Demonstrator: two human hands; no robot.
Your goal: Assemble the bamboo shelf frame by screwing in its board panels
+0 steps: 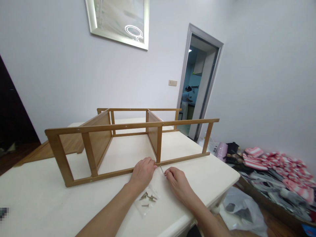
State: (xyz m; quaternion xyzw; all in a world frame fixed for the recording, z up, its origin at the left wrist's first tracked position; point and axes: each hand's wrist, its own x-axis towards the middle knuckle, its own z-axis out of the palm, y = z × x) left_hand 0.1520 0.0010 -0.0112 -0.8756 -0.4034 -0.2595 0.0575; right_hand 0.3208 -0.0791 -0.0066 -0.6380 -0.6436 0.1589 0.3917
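A wooden shelf frame (128, 126) lies on its side on a cream table (37, 204). It has two ladder-like sides and two panels between them. My left hand (142, 172) rests against the frame's lower front rail, fingertips at the joint below the middle upright. My right hand (177, 179) lies on the table just to its right, pinching a thin metal tool (161, 170) that points at that joint. Several screws (148, 198) lie on a clear plastic bag between my forearms.
A loose wooden panel (53, 148) lies at the table's far left. Right of the table, the floor holds plastic bags (243, 209) and a pile of striped clothes (276, 171). A person stands in the room beyond an open doorway (195, 89). A framed mirror (118, 19) hangs on the wall.
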